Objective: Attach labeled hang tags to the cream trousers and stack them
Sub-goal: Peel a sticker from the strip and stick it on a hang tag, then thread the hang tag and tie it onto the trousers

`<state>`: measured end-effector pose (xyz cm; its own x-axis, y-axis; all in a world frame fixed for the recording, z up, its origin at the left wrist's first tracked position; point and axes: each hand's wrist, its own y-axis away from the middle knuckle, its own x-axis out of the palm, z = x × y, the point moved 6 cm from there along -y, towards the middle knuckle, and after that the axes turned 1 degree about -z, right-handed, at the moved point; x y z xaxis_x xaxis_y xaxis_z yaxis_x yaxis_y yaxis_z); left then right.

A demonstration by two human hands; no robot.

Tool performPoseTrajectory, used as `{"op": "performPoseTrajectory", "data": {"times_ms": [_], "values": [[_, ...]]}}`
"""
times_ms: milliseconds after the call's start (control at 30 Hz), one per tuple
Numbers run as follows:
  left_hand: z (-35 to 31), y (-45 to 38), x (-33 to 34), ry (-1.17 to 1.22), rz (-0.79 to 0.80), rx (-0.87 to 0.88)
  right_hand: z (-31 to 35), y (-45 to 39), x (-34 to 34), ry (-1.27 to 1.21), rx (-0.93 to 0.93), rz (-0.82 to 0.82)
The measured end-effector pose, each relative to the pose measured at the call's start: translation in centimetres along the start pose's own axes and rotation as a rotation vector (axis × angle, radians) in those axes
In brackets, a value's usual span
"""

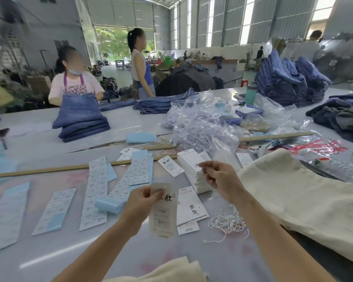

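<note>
Above the table (49,261), my left hand (140,202) pinches a hang tag (161,212) upright by its top edge; lower print too blurred to read. Right hand (218,180), just right of the tag, fingers curled; whether they pinch a string, cannot tell. Loose strings (228,222) lie right of the tag, tag stack (192,169) behind. Cream trousers (306,200) farther right, cut off by frame edge.

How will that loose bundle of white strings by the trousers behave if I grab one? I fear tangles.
The white strings lie looped over each other, so one would probably drag others along. They look thin and limp, likely drooping from the right hand. Probably very light, easily scattered across the table.
</note>
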<state>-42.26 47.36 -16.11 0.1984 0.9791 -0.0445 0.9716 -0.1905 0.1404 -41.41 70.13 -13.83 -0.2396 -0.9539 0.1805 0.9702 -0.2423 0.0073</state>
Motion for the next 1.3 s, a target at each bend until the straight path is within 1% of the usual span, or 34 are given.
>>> {"op": "performPoseTrajectory", "data": {"times_ms": [100,133,233,300,367,433,500,600,800,867,933,1067,1133,1300], "values": [[-1.5,1.9,0.3,-0.012,0.056,0.039,0.1,3.1,5.0,-0.083,0.044,0.159],[-2.0,2.7,0.2,-0.003,0.056,0.058,0.0,4.0,6.2,-0.086,0.046,0.175],[-3.0,4.8,-1.2,-0.021,0.013,0.118,-0.8,6.4,8.4,-0.12,0.043,0.153],[-3.5,6.4,-2.1,-0.016,0.041,0.177,-1.5,7.8,9.3,-0.183,0.054,0.168],[-4.0,8.1,-2.6,0.01,0.096,0.234,-2.0,9.3,10.3,-0.197,0.062,0.216],[-4.4,9.6,-3.1,0.021,0.116,0.268,-2.2,10.8,11.4,-0.223,0.07,0.286],[-4.6,10.7,-3.8,0.006,0.099,0.286,-2.1,12.1,12.3,-0.273,0.064,0.347],[-4.4,12.0,-4.8,0.0,0.069,0.296,-1.9,13.8,13.3,-0.278,0.052,0.414],[-3.3,13.8,-6.7,0.103,-0.011,0.243,-1.8,15.5,14.8,-0.349,0.09,0.376],[-3.2,14.3,-7.4,0.106,-0.035,0.221,-1.7,16.0,15.5,-0.3,0.068,0.411],[-3.3,14.8,-7.8,0.118,-0.018,0.225,-1.6,16.6,16.3,-0.192,0.036,0.448],[-3.6,15.4,-8.8,0.06,-0.038,0.296,-1.4,17.2,17.0,-0.034,0.011,0.451],[-3.6,15.3,-9.8,0.05,-0.091,0.301,-1.1,17.2,16.8,0.037,-0.002,0.432],[-2.4,14.3,-14.3,0.184,-0.312,0.203,-0.1,16.4,13.9,0.174,-0.015,0.324]]}}
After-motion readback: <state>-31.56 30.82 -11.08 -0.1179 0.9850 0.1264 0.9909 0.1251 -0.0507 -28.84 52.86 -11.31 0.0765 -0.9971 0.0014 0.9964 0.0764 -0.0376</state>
